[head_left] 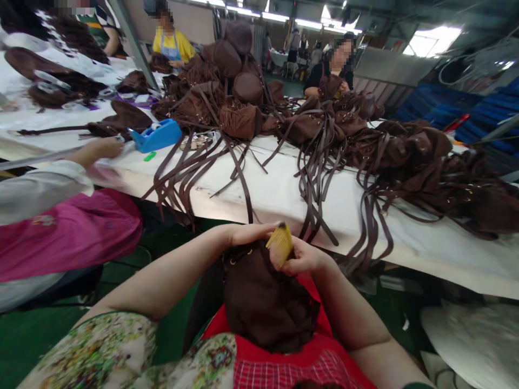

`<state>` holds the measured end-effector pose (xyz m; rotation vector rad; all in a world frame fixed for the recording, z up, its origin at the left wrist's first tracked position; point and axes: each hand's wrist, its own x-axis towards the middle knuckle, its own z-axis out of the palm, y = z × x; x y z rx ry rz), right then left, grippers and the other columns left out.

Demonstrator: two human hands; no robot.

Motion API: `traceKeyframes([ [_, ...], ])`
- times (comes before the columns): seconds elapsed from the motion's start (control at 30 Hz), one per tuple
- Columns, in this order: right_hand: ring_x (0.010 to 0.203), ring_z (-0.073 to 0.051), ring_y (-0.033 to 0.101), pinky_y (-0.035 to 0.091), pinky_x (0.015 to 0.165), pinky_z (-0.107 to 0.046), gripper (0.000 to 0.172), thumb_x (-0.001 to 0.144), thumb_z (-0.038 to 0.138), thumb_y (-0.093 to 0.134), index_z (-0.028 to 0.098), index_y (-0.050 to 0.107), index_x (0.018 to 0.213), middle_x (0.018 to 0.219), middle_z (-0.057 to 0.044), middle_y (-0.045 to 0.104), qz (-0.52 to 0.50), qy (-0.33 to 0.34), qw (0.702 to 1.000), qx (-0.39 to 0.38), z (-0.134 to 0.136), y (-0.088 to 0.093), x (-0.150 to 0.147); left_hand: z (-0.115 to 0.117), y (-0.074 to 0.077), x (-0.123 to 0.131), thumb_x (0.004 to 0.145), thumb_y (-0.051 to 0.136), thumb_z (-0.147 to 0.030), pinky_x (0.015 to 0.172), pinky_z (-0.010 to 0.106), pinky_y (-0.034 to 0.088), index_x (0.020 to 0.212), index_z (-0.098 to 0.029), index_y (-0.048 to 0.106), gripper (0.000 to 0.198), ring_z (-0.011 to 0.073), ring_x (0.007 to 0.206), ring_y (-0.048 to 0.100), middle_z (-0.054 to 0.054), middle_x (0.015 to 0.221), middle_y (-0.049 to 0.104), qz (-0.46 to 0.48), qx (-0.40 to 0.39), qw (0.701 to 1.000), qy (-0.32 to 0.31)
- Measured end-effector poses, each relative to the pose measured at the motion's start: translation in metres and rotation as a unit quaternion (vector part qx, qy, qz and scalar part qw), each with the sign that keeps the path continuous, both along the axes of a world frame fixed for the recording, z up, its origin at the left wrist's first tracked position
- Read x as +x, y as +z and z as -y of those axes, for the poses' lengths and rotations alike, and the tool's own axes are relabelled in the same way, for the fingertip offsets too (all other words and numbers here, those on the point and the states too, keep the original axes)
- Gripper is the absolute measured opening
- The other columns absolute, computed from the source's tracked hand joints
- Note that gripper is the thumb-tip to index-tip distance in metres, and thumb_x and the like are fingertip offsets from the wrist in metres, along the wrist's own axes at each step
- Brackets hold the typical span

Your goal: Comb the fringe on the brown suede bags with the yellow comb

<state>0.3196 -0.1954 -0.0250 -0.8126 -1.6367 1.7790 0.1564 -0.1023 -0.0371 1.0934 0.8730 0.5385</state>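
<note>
Red apron [249, 359] at your front backs the brown bag [263, 308], just short of the worktop [275, 189]; your right grip [306, 256] pinches a yellow piece [283, 242], left grip [252, 232] lies along the bag's top, closure unclear, so brace that top evenly.

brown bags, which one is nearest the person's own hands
The bag against the red clothing, left hand and right hand at its upper edge. The other brown bags are farther away, most heaped on the white table.
</note>
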Motion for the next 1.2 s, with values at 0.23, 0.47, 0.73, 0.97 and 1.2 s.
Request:
traceKeyframes([
  [0.23,0.063,-0.010,0.055,0.048,0.063,-0.021,0.012,0.066,0.015,0.060,0.013,0.062,0.078,0.070,0.002,0.061,0.083,-0.091,0.992,-0.016,0.006,-0.013,0.017,0.014,-0.029,-0.006,0.038,0.087,-0.035,0.047,0.034,0.052,0.057,-0.021,0.069,0.029,0.0235,0.048,0.061,0.002,0.053,0.065,-0.043,0.025,0.942,-0.331],
  [0.47,0.072,-0.014,0.060,0.049,0.068,-0.024,0.022,0.063,0.011,0.059,0.014,0.062,0.085,0.080,0.000,0.065,0.131,-0.063,0.989,-0.009,-0.006,-0.034,0.011,0.061,-0.046,0.008,0.055,0.079,-0.039,0.072,0.035,0.055,0.075,-0.019,0.074,0.029,0.0251,0.074,0.067,0.006,0.078,0.073,0.040,0.061,0.959,-0.273],
  [0.73,0.077,-0.017,0.060,0.043,0.071,-0.028,0.026,0.094,0.036,0.038,0.018,0.052,0.106,0.085,-0.004,0.065,0.363,-0.283,0.873,0.161,0.011,-0.039,0.018,0.080,-0.071,-0.016,0.070,0.072,-0.041,0.085,0.035,0.049,0.096,-0.013,0.071,0.038,0.0221,0.084,0.067,0.012,0.096,0.072,0.084,-0.233,0.946,-0.209],
  [0.97,0.077,-0.018,0.063,0.037,0.062,-0.025,0.021,0.094,0.031,0.039,0.021,0.058,0.097,0.085,-0.006,0.068,0.570,-0.019,0.792,0.216,0.038,-0.053,0.010,0.079,-0.068,-0.011,0.069,0.073,-0.041,0.098,0.038,0.041,0.092,-0.014,0.071,0.036,0.0237,0.097,0.063,0.011,0.099,0.070,0.130,-0.191,0.938,-0.257],
  [1.2,0.069,-0.019,0.067,0.035,0.054,-0.025,0.026,0.095,0.035,0.035,0.022,0.057,0.097,0.077,-0.005,0.070,0.637,-0.084,0.750,0.154,0.030,-0.093,-0.002,0.080,-0.079,0.002,0.075,0.061,-0.054,0.100,0.043,0.040,0.111,-0.014,0.065,0.053,0.0286,0.110,0.057,0.011,0.112,0.067,-0.005,-0.034,0.952,-0.305],
])
